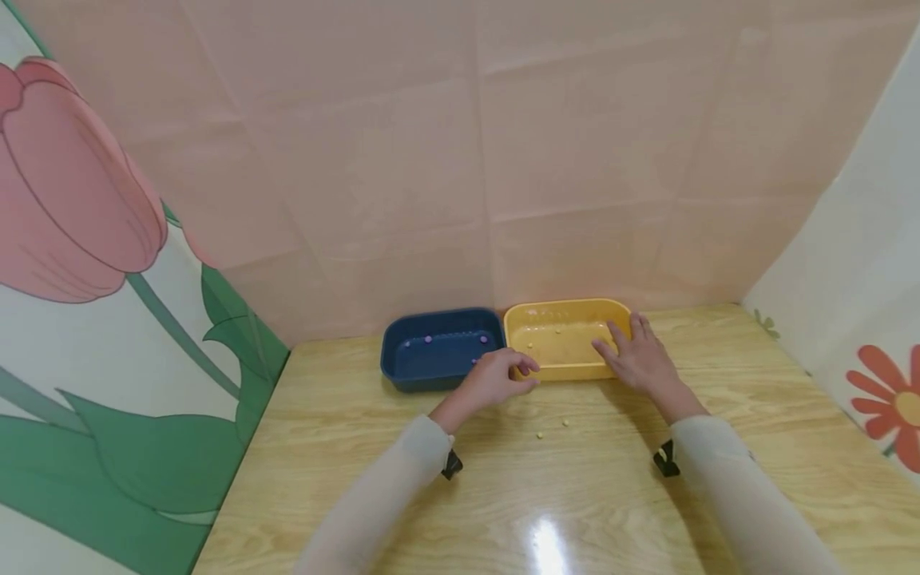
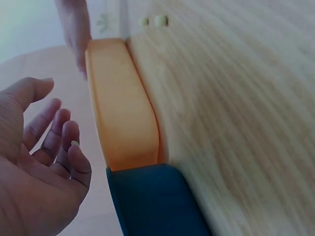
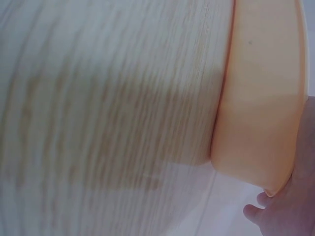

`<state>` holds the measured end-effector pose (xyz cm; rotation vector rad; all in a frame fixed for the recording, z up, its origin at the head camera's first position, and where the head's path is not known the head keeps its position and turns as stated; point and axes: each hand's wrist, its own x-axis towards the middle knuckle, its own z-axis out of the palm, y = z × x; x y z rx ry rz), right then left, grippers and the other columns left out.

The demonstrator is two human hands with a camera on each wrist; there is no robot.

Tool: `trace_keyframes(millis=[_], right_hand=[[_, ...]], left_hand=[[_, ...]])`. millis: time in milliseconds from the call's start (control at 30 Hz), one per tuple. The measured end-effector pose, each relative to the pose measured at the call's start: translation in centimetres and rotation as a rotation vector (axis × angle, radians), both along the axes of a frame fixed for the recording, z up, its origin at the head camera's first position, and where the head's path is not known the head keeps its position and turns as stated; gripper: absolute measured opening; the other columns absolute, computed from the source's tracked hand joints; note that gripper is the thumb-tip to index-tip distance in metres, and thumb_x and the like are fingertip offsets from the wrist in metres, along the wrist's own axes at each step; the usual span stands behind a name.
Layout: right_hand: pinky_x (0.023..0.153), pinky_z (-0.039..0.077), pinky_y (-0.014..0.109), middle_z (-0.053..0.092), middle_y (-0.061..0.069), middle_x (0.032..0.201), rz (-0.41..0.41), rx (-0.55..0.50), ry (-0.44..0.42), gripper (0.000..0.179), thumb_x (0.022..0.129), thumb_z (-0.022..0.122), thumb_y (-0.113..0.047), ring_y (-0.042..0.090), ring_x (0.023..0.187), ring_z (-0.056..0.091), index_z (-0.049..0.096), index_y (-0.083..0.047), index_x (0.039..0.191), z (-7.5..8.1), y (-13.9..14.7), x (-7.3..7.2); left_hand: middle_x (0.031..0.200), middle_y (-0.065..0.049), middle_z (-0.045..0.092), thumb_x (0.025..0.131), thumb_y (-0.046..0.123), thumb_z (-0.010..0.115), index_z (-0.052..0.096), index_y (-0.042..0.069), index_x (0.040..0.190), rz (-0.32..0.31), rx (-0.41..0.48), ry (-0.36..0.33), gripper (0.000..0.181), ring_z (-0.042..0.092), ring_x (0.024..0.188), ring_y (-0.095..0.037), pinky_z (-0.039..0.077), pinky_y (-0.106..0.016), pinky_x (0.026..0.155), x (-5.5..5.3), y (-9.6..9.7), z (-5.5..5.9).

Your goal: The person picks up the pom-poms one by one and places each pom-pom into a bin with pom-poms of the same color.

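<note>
My left hand (image 1: 496, 377) hovers over the front right corner of a dark blue tray (image 1: 402, 386), next to the yellow tray. Its fingers bend loosely around nothing in the left wrist view. Over the right end of the yellow tray (image 1: 568, 372) is my right hand (image 1: 642, 359), fingers spread, some inside the rim and others by the outer end. Small purple balls, one of them a purple ball (image 1: 428, 339), lie in the blue tray. A small yellow ball (image 1: 530, 346) and another sit in the yellow tray. On the table in front are two more, a yellow ball (image 1: 540, 435) and a yellow ball (image 1: 565, 422).
Both trays stand side by side at the back of the wood-grain table (image 1: 589, 503), against a pinkish cloth wall (image 1: 374, 160). A tulip-printed panel (image 1: 79, 184) borders the left side, and a white panel with a red flower (image 1: 891, 391) borders the right.
</note>
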<state>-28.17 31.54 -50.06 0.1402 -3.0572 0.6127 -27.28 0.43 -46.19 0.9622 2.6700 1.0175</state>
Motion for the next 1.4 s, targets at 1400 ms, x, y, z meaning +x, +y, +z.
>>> trace_keyframes(millis=[1400], right_hand=[[0.111,0.008,0.077,-0.009,0.038,0.161,-0.018,0.024,0.016,0.085,0.104,0.022,-0.066,0.060,0.146,-0.011,0.023,-0.003,0.160,0.1,-0.2,0.2]], left_hand=[[0.095,0.011,0.064,0.092,0.030,0.077,0.077,0.023,0.109,-0.141,-0.244,-0.002,0.019,0.055,0.084,0.001,0.046,-0.015,0.075,4.4,-0.1,-3.4]])
